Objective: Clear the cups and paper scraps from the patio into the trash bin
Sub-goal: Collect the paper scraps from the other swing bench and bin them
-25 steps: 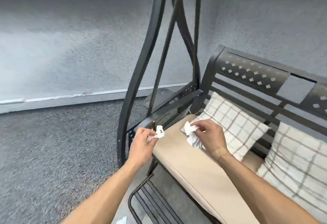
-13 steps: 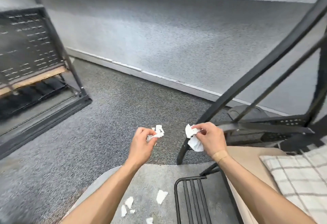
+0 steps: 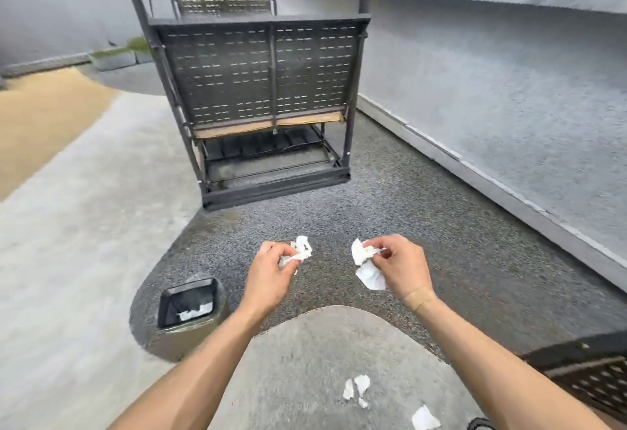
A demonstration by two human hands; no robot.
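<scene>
Our left hand (image 3: 269,275) pinches a crumpled white paper scrap (image 3: 298,253); our right hand (image 3: 398,268) grips another wrinkled white scrap (image 3: 368,266). The rectangular trash bin (image 3: 185,336) stands lower left on rough gravel, with white paper inside. Torn pieces (image 3: 356,389) lie on smooth concrete.

Bare forearms, a tan adhesive bandage (image 3: 418,298) at the right wrist

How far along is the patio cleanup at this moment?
Done: some white paper already lies inside the trash bin. In hand: the left hand and right hand each hold crumpled paper, not yet over the bin. Left: paper scraps lie on the ground. No cups are in view.
</scene>
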